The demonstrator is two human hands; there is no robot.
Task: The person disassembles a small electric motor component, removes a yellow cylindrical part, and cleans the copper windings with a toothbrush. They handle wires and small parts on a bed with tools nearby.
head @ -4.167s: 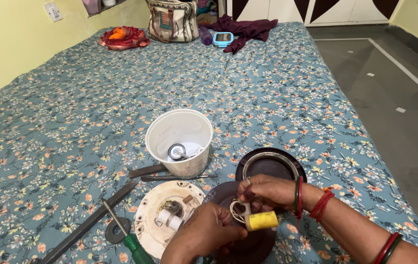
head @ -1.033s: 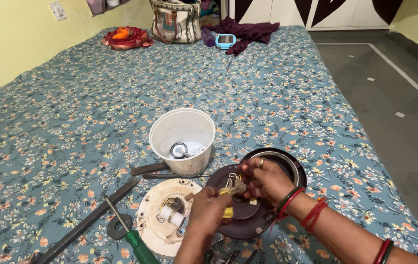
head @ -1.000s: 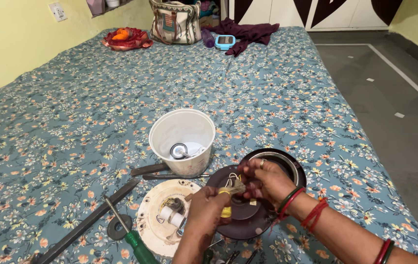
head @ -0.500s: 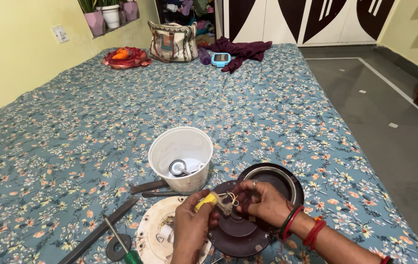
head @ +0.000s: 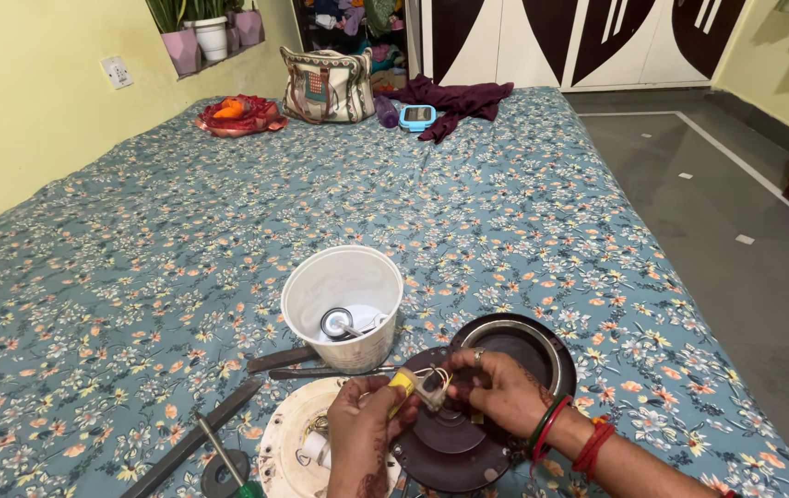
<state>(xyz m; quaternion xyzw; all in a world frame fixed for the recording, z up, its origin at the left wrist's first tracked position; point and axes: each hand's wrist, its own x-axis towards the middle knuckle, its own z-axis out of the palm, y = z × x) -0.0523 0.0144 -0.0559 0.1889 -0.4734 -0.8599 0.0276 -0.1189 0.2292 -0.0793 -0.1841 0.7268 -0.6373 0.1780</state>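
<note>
Gripping one yellow-handled tool [head: 403,383], two hands: left hand [head: 364,433], right hand [head: 498,392].

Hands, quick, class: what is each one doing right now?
Left hand: closed on a yellow-handled tool.
Right hand: pinching the small wired part over the dark disc.

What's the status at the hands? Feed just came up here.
Left hand grips yellow-handled tool. Right hand pinches small wired part over dark round base. White tub sits behind, apart.
</note>
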